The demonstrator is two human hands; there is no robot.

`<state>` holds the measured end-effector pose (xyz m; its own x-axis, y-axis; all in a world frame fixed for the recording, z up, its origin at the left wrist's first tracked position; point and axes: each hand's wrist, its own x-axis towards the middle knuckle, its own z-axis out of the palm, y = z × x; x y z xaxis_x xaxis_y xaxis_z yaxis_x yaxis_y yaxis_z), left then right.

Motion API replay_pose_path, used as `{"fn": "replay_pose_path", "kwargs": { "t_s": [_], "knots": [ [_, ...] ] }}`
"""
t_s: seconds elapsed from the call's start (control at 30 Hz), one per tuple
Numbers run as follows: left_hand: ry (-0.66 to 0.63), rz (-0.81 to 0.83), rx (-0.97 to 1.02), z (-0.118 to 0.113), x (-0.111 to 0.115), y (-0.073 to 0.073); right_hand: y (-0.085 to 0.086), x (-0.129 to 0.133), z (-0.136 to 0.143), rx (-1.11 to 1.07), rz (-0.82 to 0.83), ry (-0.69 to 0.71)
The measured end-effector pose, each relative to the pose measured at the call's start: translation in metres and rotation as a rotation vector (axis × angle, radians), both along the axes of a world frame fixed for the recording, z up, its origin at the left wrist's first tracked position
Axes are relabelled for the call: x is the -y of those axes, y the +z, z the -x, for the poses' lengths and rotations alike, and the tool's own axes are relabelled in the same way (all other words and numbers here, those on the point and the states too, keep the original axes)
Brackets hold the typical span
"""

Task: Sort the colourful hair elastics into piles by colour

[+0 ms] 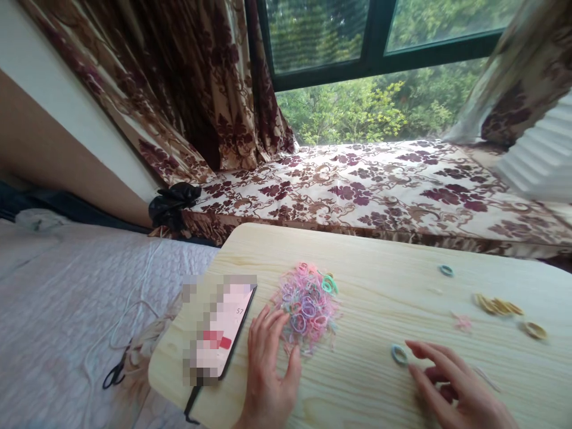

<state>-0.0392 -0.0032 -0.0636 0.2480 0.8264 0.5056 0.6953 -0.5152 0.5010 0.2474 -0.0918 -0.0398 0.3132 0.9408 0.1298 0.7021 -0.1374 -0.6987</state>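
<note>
A loose pile of pink, purple and green hair bands point(308, 307) lies on the wooden table. My left hand point(272, 363) rests at the pile's left edge, fingers apart, with no band held. On the right, my right hand point(451, 381) is beside a light blue band point(399, 354), its thumb and forefinger parted and near the band. Farther back is another blue band point(445, 270). Several yellow bands point(498, 305) lie together at the right, with a single yellow band point(535, 330) near them. A small pink cluster point(462, 322) sits left of these.
A phone point(227, 330) with a cable lies at the left of the table point(357, 250). Beyond the table stretches a window seat with flowered cloth point(357, 185). A bed point(89, 286) with white cords is at the left.
</note>
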Motion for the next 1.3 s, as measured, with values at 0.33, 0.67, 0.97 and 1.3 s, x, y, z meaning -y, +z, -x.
{"fn": "replay_pose_path", "kwargs": {
  "t_s": [0.33, 0.67, 0.97, 1.3],
  "knots": [
    [-0.008, 0.022, 0.019, 0.000, -0.002, 0.002, 0.013, -0.002, 0.029, 0.156, 0.051, -0.070],
    [-0.032, -0.108, -0.025, 0.011, -0.010, -0.020, 0.003, -0.012, 0.015, 0.329, 0.113, 0.113],
    [-0.044, -0.083, 0.065, 0.008, -0.009, -0.020, 0.015, 0.010, -0.002, 0.227, 0.194, 0.022],
    [-0.104, -0.128, 0.029, 0.016, -0.014, -0.030, 0.044, 0.037, -0.106, 0.255, 0.351, -0.464]
  ]
}}
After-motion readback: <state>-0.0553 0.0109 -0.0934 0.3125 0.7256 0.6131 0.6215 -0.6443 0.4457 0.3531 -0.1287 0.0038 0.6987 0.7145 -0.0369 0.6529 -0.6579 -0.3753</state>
